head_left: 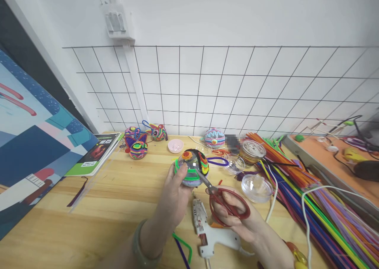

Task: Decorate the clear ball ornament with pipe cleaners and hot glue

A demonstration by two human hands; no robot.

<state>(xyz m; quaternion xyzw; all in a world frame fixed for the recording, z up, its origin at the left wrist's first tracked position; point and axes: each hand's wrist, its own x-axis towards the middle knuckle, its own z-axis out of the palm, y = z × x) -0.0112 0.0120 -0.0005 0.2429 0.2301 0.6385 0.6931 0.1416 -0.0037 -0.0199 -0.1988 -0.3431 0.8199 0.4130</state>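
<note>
My left hand [176,190] is wrapped round a clear plastic ball [194,164] partly covered with coloured pipe cleaners in green, orange, black and yellow. A purple loop [218,161] sticks out from its right side. In my right hand [237,217] are red-handled scissors [229,206], my fingers through the handles. The blade tips touch or lie very near the green pipe cleaner on the ball's front; which one I cannot tell. Below the hands a white hot glue gun [207,229] lies on the table, with a bent green pipe cleaner [185,245] to its left.
Finished pipe-cleaner balls [138,150] stand at the back left, a striped one [214,138] at the back centre. A pink dish [175,145], clear half-shells [257,187] and a spool [253,150] lie behind. Pipe-cleaner bundles [310,213] and a white cord [304,217] fill the right.
</note>
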